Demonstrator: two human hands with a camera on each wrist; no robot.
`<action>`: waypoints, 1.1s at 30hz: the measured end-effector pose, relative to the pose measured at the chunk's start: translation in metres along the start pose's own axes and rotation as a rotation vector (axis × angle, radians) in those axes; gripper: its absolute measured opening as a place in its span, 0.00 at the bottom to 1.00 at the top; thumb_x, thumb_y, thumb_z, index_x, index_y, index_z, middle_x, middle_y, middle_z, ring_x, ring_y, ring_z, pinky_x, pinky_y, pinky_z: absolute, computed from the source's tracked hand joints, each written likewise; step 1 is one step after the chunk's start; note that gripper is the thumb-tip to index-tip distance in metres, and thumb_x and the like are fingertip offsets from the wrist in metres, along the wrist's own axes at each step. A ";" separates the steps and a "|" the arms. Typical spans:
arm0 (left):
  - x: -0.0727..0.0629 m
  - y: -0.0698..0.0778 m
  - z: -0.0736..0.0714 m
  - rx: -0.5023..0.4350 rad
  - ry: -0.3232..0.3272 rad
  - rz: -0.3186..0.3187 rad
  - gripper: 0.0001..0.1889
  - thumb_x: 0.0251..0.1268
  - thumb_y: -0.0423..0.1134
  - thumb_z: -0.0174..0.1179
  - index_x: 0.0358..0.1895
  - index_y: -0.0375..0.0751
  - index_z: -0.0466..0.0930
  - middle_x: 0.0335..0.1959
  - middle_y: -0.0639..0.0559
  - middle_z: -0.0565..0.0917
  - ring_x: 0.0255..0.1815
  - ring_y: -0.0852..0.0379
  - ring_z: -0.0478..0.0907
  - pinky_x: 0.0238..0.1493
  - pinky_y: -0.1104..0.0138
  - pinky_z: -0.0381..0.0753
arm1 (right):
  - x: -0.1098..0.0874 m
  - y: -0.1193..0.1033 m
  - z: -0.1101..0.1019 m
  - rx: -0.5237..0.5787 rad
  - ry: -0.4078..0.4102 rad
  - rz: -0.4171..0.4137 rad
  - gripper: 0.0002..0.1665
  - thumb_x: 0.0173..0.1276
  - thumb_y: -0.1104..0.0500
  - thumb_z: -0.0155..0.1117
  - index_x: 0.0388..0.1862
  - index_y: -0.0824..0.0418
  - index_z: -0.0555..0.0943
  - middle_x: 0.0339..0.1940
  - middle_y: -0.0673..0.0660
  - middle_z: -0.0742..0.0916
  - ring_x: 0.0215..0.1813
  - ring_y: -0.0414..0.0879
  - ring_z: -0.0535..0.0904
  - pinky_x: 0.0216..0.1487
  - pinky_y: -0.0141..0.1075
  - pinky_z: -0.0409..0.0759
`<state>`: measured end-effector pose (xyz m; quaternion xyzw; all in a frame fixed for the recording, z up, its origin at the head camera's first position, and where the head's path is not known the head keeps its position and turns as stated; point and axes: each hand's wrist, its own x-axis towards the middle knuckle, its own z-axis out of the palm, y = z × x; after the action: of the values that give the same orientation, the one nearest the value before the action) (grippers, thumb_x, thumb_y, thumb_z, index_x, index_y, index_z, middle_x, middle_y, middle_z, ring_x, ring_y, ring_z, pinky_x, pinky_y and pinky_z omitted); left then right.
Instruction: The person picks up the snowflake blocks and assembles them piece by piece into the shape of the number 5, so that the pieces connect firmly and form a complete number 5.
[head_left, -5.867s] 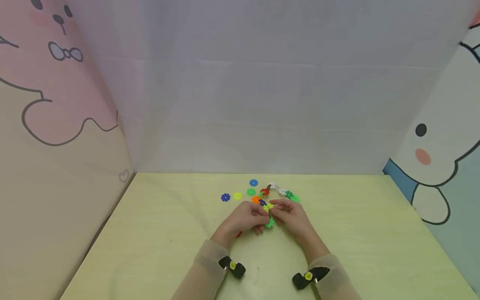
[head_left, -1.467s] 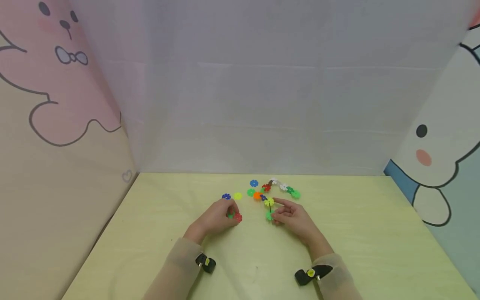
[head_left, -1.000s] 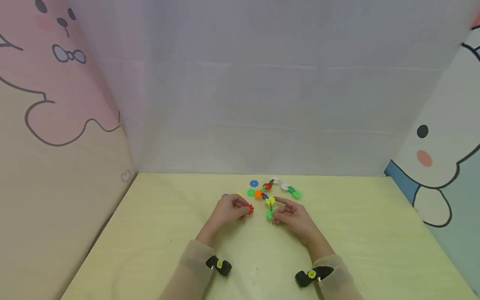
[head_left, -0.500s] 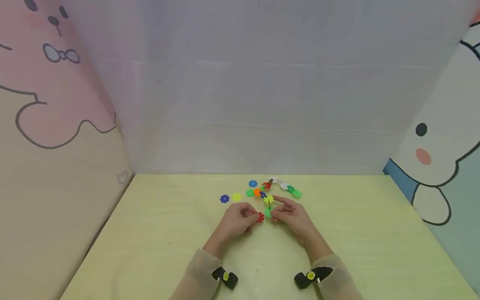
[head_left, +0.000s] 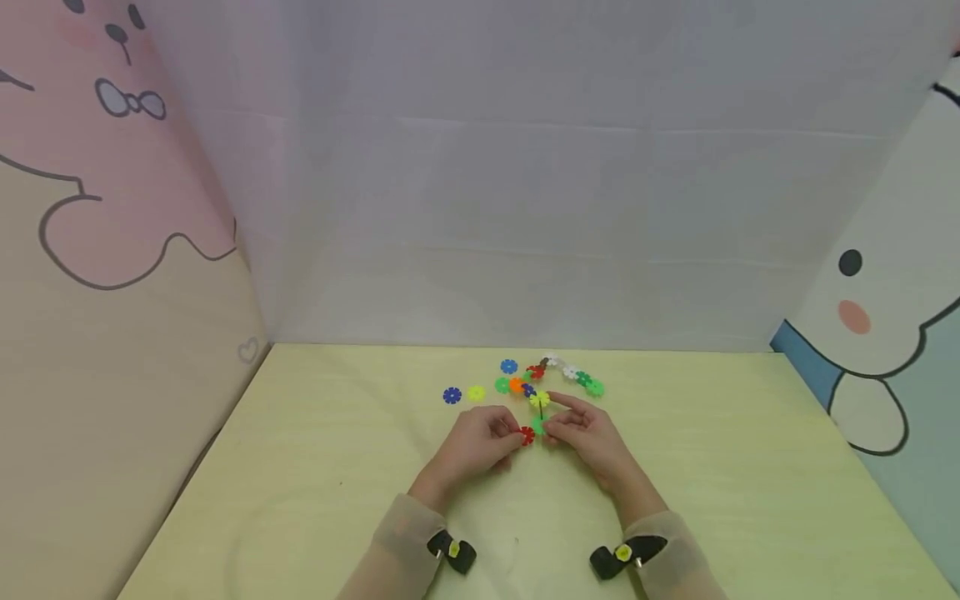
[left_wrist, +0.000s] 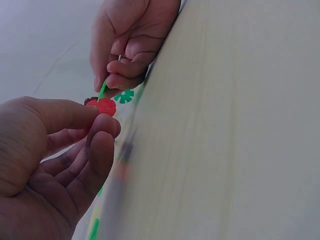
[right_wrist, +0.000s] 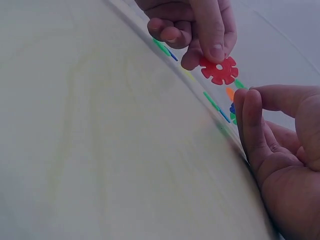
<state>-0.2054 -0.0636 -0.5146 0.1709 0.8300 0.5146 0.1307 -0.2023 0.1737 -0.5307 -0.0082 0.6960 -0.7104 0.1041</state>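
In the head view my left hand [head_left: 472,443] pinches a red notched plastic disc [head_left: 528,436] between thumb and fingertips. My right hand [head_left: 594,435] pinches a green disc [head_left: 538,426], its index finger stretched toward a yellow disc [head_left: 539,399]. A dark piece stands between the green and yellow discs, seen edge-on. These belong to a curved chain of interlocked discs, running through orange [head_left: 517,385] and red [head_left: 536,372] to white [head_left: 571,372] and green [head_left: 596,388]. The red disc [right_wrist: 220,71] shows its slots in the right wrist view. Whether it touches the green one is unclear.
Loose discs lie on the pale yellow table [head_left: 300,483] left of the chain: dark blue [head_left: 452,396], yellow [head_left: 476,392], green [head_left: 502,385] and blue [head_left: 509,366]. A pale curtain-like backdrop [head_left: 480,208] rises behind, with printed panels at both sides.
My left hand left the chain, took the red disc from the table at the left, and brought it right, beside the green disc. My right hand kept hold of the chain's end.
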 end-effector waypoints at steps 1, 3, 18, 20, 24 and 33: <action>0.000 0.000 0.000 0.005 -0.003 0.007 0.06 0.77 0.38 0.70 0.36 0.48 0.86 0.24 0.52 0.88 0.20 0.56 0.84 0.26 0.65 0.84 | 0.000 0.000 0.000 -0.002 -0.002 -0.002 0.34 0.78 0.70 0.68 0.81 0.66 0.72 0.44 0.58 0.90 0.43 0.45 0.90 0.53 0.35 0.88; 0.001 -0.001 0.001 0.011 -0.010 0.019 0.07 0.77 0.37 0.70 0.36 0.49 0.86 0.25 0.52 0.88 0.21 0.56 0.85 0.26 0.65 0.83 | 0.001 0.000 0.000 -0.005 -0.007 -0.006 0.34 0.78 0.70 0.68 0.81 0.67 0.72 0.43 0.58 0.90 0.43 0.45 0.89 0.53 0.34 0.88; 0.000 0.005 0.006 -0.026 -0.031 0.026 0.10 0.77 0.35 0.69 0.33 0.45 0.84 0.24 0.50 0.89 0.24 0.57 0.86 0.29 0.67 0.85 | 0.001 0.001 0.000 -0.025 -0.026 -0.005 0.35 0.78 0.71 0.68 0.80 0.69 0.71 0.38 0.58 0.90 0.39 0.45 0.89 0.53 0.33 0.87; 0.001 0.005 0.007 -0.036 -0.034 0.021 0.09 0.76 0.35 0.70 0.34 0.44 0.85 0.25 0.50 0.89 0.25 0.56 0.86 0.31 0.66 0.86 | 0.001 0.001 0.000 -0.028 -0.027 -0.003 0.35 0.78 0.71 0.68 0.81 0.69 0.71 0.38 0.59 0.91 0.38 0.45 0.89 0.53 0.33 0.87; 0.000 0.005 0.008 -0.063 -0.037 -0.001 0.07 0.74 0.34 0.72 0.35 0.43 0.87 0.27 0.50 0.89 0.26 0.55 0.88 0.33 0.64 0.88 | 0.001 0.001 -0.001 -0.031 -0.032 -0.004 0.35 0.78 0.71 0.67 0.81 0.69 0.71 0.38 0.60 0.91 0.38 0.45 0.89 0.53 0.33 0.86; 0.001 0.005 0.011 -0.062 -0.025 -0.009 0.10 0.74 0.31 0.72 0.30 0.39 0.87 0.22 0.51 0.88 0.23 0.55 0.87 0.30 0.64 0.88 | -0.001 -0.001 0.001 -0.039 -0.032 0.014 0.36 0.77 0.69 0.70 0.81 0.68 0.71 0.35 0.59 0.92 0.36 0.45 0.89 0.54 0.32 0.85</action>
<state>-0.2015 -0.0522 -0.5151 0.1693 0.8128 0.5373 0.1485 -0.2011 0.1734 -0.5297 -0.0165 0.7082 -0.6956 0.1200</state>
